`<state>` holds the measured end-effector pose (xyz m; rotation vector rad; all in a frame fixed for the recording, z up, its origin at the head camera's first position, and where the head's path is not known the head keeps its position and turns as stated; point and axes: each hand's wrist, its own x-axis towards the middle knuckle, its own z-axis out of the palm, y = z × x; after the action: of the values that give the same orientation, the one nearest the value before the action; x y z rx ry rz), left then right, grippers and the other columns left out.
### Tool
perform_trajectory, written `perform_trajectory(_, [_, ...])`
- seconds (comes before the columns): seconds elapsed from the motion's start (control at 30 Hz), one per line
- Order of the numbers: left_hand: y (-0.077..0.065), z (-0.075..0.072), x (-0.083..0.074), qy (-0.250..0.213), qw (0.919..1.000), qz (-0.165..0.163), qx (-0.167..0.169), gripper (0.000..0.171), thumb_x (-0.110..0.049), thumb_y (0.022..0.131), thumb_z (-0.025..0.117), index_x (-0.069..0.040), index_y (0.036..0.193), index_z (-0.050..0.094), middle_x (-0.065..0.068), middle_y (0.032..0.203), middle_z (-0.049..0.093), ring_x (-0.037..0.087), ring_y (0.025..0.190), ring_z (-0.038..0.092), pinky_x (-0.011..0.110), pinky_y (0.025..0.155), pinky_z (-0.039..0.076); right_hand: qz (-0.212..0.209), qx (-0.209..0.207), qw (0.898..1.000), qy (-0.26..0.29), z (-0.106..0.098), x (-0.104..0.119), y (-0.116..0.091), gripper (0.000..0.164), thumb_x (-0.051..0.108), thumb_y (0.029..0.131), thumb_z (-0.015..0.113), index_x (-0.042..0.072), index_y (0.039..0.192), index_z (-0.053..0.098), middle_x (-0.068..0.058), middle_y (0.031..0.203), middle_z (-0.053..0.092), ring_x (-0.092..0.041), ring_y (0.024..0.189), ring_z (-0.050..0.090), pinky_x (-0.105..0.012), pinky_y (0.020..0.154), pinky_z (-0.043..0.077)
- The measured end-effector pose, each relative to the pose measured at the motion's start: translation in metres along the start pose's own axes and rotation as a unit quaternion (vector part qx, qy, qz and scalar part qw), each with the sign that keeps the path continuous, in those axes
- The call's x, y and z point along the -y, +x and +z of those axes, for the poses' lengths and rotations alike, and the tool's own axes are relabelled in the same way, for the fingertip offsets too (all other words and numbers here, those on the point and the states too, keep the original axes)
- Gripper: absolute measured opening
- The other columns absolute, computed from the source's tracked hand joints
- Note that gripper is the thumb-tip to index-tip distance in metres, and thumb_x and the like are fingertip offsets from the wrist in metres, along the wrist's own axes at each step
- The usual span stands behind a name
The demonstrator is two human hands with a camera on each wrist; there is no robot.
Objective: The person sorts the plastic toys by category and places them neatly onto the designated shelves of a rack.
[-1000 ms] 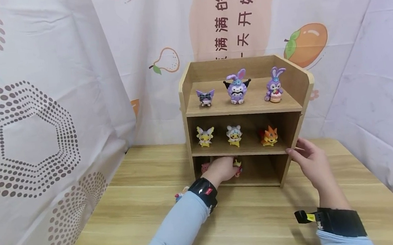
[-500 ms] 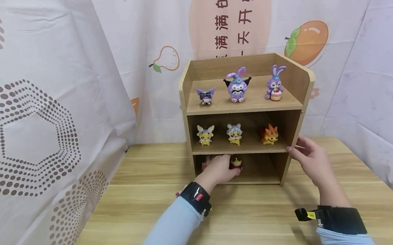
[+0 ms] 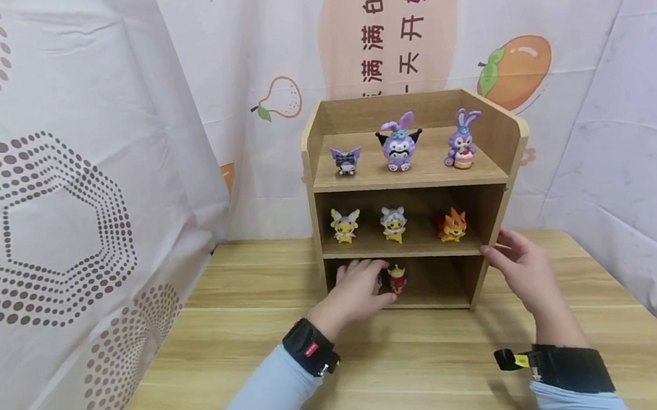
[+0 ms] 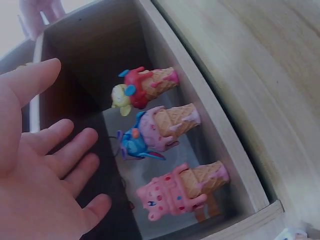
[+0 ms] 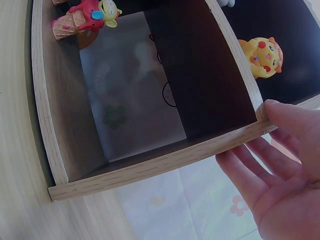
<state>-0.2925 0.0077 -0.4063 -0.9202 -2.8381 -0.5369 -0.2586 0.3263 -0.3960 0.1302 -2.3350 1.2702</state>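
In the head view my left hand [image 3: 357,289] is spread in front of the bottom tier of a wooden shelf [image 3: 410,185], holding nothing. From the left wrist, three ice-cream-cone figurines stand in that tier in a row: a pink spotted one [image 4: 172,194], a blue one with big ears [image 4: 137,142] and a green-headed one in red [image 4: 135,90]. The left fingers [image 4: 75,155] are apart from them. My right hand [image 3: 521,268] grips the shelf's right side panel, thumb [image 5: 285,115] on the front edge and fingers against the outer face.
Three purple figurines, the middle one [image 3: 398,147] among them, stand on the top tier. The middle tier bears two yellow figurines in pale hoods, one at left [image 3: 344,225], and an orange one [image 3: 452,225]. The shelf stands on a wooden table [image 3: 418,369] before a printed curtain [image 3: 251,39].
My left hand has drawn back out of the bottom tier, toward the left and nearer, and its fingers have spread. The green-headed figurine now shows uncovered. My right hand has stayed in place.
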Motion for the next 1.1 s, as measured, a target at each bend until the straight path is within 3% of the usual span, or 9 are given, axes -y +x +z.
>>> perform_trajectory(0.33, [-0.022,-0.019,0.004,-0.006,0.9977,0.062,-0.027,0.06,-0.048,0.086,0.066,-0.018,0.135,0.049,-0.003,0.131,0.052,0.018,0.124,0.036,0.052,0.102,0.029,-0.003,0.003,1.0,-0.002,0.0,-0.001,0.0,0.054,0.026,0.093,0.064,0.006,0.14,0.046,-0.021,0.127,0.054,-0.025,0.11,0.055,-0.01,0.074,0.048])
perform_trajectory(0.73, [-0.041,-0.044,0.021,-0.021,0.9958,0.082,-0.033,0.051,-0.045,0.087,0.066,-0.019,0.129,0.056,-0.005,0.125,0.055,0.016,0.121,0.04,0.048,0.097,0.035,-0.003,0.002,1.0,0.004,0.001,-0.001,0.001,0.054,0.025,0.093,0.065,0.006,0.139,0.046,-0.021,0.127,0.055,-0.025,0.11,0.055,-0.01,0.074,0.048])
perform_trajectory(0.93, [-0.051,-0.051,0.031,-0.009,0.9956,0.09,-0.023,0.048,-0.043,0.087,0.067,-0.016,0.126,0.057,-0.007,0.106,0.056,0.013,0.11,0.043,0.044,0.094,0.036,-0.004,0.006,1.0,0.002,0.0,-0.001,0.001,0.054,0.026,0.093,0.064,0.005,0.14,0.045,-0.022,0.127,0.054,-0.026,0.11,0.055,-0.011,0.074,0.048])
perform_trajectory(1.1, [-0.062,-0.058,0.037,-0.022,0.9965,0.081,-0.004,0.05,-0.04,0.087,0.068,-0.012,0.128,0.056,0.0,0.121,0.057,0.018,0.118,0.042,0.048,0.101,0.033,0.001,0.001,1.0,0.003,0.001,0.0,0.0,0.053,0.027,0.093,0.065,0.006,0.139,0.047,-0.02,0.126,0.055,-0.026,0.11,0.055,-0.01,0.074,0.048])
